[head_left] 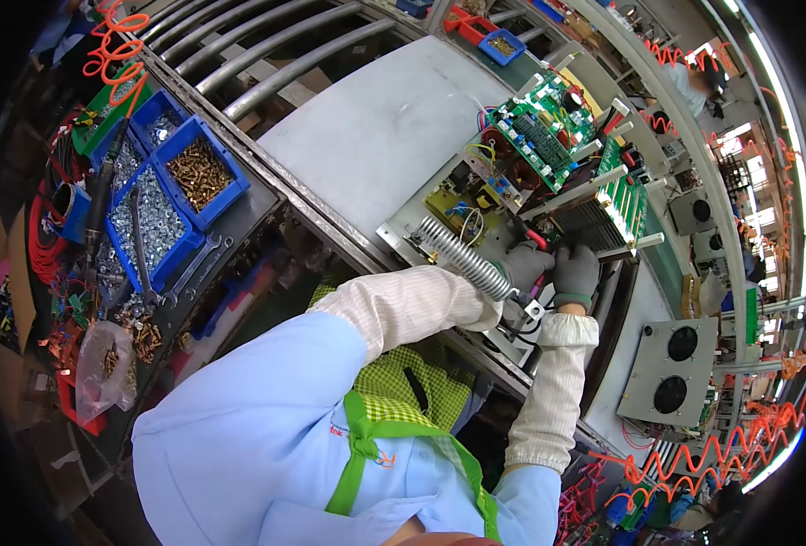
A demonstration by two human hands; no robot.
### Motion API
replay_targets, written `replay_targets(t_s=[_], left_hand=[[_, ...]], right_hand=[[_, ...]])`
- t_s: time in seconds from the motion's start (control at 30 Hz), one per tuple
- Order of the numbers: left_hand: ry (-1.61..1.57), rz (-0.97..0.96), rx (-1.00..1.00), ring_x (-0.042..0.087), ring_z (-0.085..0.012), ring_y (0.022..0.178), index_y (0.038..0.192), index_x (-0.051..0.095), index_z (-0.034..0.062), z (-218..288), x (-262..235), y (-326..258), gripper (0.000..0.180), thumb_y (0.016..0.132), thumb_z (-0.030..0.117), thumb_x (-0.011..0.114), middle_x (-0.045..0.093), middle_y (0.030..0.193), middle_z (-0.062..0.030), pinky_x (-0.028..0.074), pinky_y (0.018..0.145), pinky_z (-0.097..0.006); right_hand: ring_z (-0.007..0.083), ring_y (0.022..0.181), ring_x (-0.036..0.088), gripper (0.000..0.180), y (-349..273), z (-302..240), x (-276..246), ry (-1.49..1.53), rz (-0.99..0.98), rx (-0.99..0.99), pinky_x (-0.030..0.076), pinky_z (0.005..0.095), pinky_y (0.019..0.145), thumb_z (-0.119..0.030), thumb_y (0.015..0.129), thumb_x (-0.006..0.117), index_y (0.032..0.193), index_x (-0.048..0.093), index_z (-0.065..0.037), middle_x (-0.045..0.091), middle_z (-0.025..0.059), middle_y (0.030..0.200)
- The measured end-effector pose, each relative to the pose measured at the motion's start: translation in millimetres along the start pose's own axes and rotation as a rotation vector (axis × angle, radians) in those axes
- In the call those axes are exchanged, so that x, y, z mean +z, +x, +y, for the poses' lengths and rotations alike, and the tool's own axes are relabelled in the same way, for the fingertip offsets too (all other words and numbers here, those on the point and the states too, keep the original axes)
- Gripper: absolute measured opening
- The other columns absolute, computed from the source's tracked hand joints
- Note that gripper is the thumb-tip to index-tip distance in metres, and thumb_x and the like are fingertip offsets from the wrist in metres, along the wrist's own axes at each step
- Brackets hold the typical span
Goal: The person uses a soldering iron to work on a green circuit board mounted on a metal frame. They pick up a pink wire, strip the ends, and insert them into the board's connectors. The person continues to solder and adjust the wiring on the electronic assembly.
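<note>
Two grey knit-gloved hands (left hand [523,264], right hand [577,273]) grip red wires [537,239]

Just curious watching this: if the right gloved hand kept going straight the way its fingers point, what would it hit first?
Probably the finned heat sink just beyond the right hand, under the green circuit board; depth is hard to judge.

1. I'm in an electronics assembly factory, at a line station.
2. Roller conveyor rails [266,45] run past the grey tabletop [375,118].
3. Blue parts bins [171,196] hold screws; wrenches [198,264] lie beside them.
4. Open chassis with green circuit boards [548,136]; orange coiled air hoses [694,455] hang around.
</note>
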State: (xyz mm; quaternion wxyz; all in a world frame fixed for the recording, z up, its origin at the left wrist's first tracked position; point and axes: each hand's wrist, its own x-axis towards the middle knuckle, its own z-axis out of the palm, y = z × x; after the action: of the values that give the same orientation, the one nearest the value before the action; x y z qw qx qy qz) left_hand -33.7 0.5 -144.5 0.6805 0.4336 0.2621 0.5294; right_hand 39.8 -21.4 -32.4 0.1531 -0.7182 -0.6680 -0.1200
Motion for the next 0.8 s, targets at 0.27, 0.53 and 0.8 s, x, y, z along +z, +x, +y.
replay_targets(t_s=[0.27,0.53,0.8], left_hand=[[0.920,-0.242,0.365,0.061,-0.0172,0.075,0.089,0.061,0.0034,45,-9,-22,0.013,0.080,0.012,0.060,0.061,0.081,-0.0090,0.050,0.061,-0.032],[-0.008,-0.189,-0.418,0.055,-0.0166,0.051,0.075,0.060,0.0018,63,5,-38,0.016,0.080,0.016,0.059,0.059,0.063,-0.0076,0.042,0.045,-0.033],[-0.001,-0.571,-0.299,0.060,-0.0167,0.070,0.091,0.056,0.0056,55,11,-82,0.014,0.082,0.013,0.063,0.062,0.079,-0.0063,0.051,0.064,-0.028]], right_hand=[[0.0409,0.083,0.059,0.031,-11,12,-15,0.166,-0.035,-0.026,0.047,0.0465,0.074,-0.028,0.081,0.061,0.092,0.062,0.000,0.063,0.0225,0.091],[0.0218,0.081,0.063,0.023,-114,32,-48,0.533,0.171,0.006,0.049,0.0316,0.074,-0.012,0.083,0.062,0.103,0.063,0.000,0.066,0.0129,0.091],[0.0138,0.076,0.059,0.020,-215,56,-34,0.829,0.111,0.400,0.047,0.0270,0.070,-0.010,0.087,0.058,0.101,0.062,0.003,0.064,0.0086,0.087]])
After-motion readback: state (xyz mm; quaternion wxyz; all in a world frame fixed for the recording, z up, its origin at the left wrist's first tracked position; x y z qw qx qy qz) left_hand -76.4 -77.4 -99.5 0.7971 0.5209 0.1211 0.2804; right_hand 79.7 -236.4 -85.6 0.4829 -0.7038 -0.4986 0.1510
